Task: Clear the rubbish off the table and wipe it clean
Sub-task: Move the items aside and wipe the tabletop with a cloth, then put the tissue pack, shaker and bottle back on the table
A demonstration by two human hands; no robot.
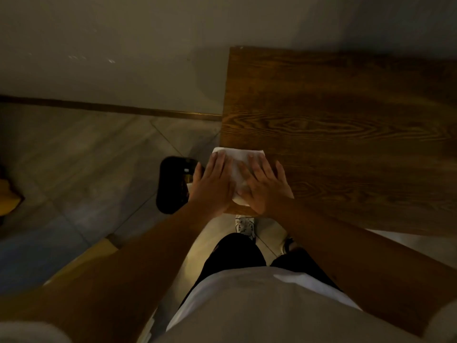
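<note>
A white cloth (238, 167) lies folded on the near left corner of the dark wooden table (346, 134). My left hand (212, 184) rests flat on the cloth's left part, fingers together, partly over the table's edge. My right hand (265, 188) presses flat on the cloth's right part with fingers spread. The cloth's lower part is hidden under both palms. No rubbish shows on the visible tabletop.
A black bin (173, 184) stands on the grey tiled floor just left of the table corner. A pale wall with a brown skirting strip (111, 108) runs behind. My shoes (244, 225) and dark trousers are below the table edge. Something yellow (7, 194) sits at far left.
</note>
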